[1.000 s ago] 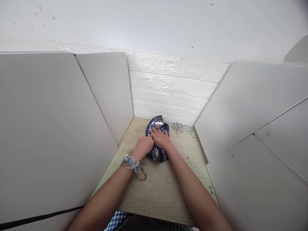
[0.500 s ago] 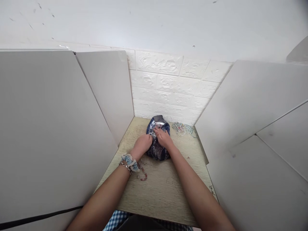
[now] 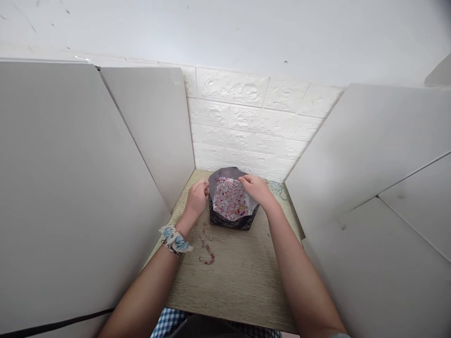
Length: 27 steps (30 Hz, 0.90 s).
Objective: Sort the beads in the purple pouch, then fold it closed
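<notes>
A dark plastic bag [image 3: 230,226] stands wide at the mouth at the back of the table, its grey inner side showing. Inside lies a heap of small pink, red and clear beads [image 3: 229,199]. My left hand [image 3: 198,196] is closed in a pinch at the bag's left rim. At the right rim my right hand [image 3: 256,188] pinches too, its fingertips reaching over the beads. A short string of red and clear beads [image 3: 207,253] lies on the table in front of the bag, below my left hand.
Strands of pale green and blue beads [image 3: 278,188] lie at the back right, partly behind my right hand. White panels [image 3: 148,131] flank the wooden table [image 3: 229,281] on both sides. A white brick-patterned wall [image 3: 246,126] closes off the back.
The bag was folded over with both hands on it; now its mouth is spread and the beads show. My left hand has moved left and up, my right hand right and slightly up.
</notes>
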Available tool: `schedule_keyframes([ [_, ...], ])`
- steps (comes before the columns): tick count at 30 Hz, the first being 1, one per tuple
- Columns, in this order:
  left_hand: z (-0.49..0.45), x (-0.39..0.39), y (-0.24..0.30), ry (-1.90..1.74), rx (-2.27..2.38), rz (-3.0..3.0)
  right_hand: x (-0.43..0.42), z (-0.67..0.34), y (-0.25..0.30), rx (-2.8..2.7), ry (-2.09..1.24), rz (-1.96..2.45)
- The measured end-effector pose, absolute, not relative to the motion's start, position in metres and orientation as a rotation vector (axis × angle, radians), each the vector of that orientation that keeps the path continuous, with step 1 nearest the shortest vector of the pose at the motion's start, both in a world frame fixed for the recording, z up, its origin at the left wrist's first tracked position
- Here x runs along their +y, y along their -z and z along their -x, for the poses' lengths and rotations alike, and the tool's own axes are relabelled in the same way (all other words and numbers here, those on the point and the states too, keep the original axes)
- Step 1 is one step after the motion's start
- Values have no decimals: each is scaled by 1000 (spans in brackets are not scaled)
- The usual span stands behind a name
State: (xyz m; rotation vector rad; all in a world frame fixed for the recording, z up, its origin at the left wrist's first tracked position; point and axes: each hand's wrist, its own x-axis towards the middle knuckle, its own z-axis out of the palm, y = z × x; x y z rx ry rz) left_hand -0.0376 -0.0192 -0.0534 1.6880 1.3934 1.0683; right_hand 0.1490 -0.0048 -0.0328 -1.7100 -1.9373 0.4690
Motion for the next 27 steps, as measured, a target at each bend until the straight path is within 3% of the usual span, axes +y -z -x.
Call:
schedule_keyframes([
  [7,30,-33,43,-897,978,-1598,-4,-144,53,-2270,-448,1910],
  [19,29,-42,37,-1146,1263,-1981,-5,-118,59,-2405,-482,1898],
  [27,27,-43,40,-1128,1336,-2105,-8,-110,62,-2442,-435,1926],
])
